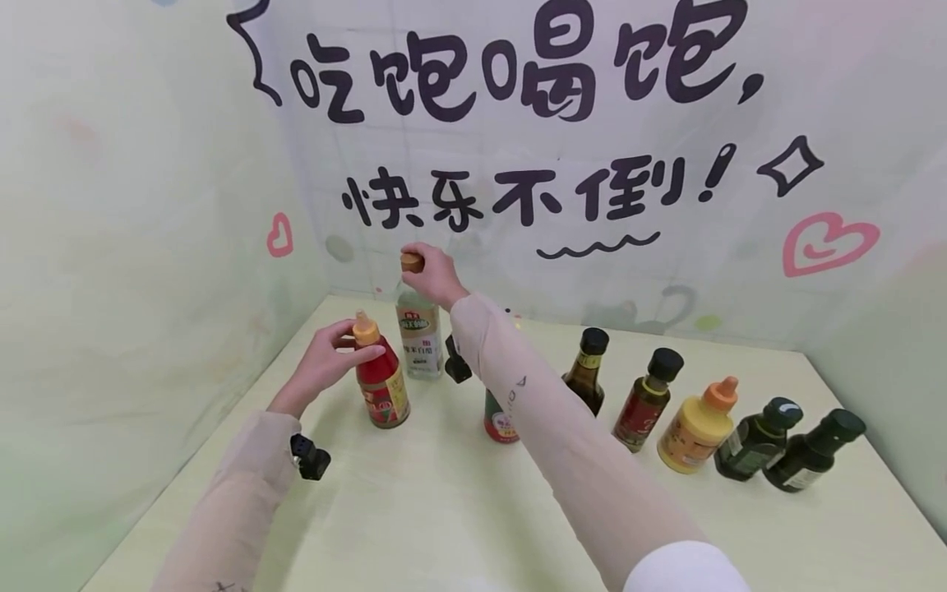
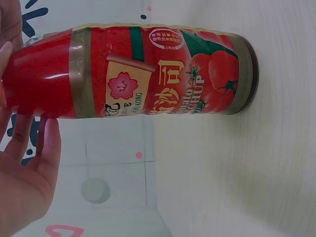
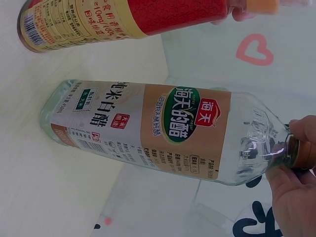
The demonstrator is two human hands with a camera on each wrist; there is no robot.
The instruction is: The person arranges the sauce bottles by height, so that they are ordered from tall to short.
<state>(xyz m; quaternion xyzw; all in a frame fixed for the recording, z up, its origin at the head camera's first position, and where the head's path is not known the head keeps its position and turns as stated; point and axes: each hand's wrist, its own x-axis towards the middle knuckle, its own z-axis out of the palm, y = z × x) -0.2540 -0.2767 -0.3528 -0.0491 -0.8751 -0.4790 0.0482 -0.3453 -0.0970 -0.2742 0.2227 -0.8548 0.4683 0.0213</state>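
My left hand (image 1: pixel 325 362) holds a red ketchup bottle (image 1: pixel 382 386) near its orange nozzle cap, thumb on one side and fingers on the other. In the left wrist view the ketchup bottle (image 2: pixel 133 71) shows a tomato label, and its base is right at the tabletop. Beside it, my right hand (image 1: pixel 438 278) grips the brown cap of a clear glass vinegar bottle (image 1: pixel 420 337) from above. The right wrist view shows this vinegar bottle (image 3: pixel 187 131) with its beige and white label, the fingers (image 3: pixel 286 192) round the cap. Both bottles stand upright, close together.
My right forearm (image 1: pixel 547 427) partly hides a red-based bottle (image 1: pixel 501 419) and a dark bottle (image 1: pixel 584 382). Farther right stand a red-labelled bottle (image 1: pixel 638 415), a yellow squeeze bottle (image 1: pixel 691 432) and two dark green bottles. Printed wall sheets enclose the pale table (image 1: pixel 414 526) at back and sides.
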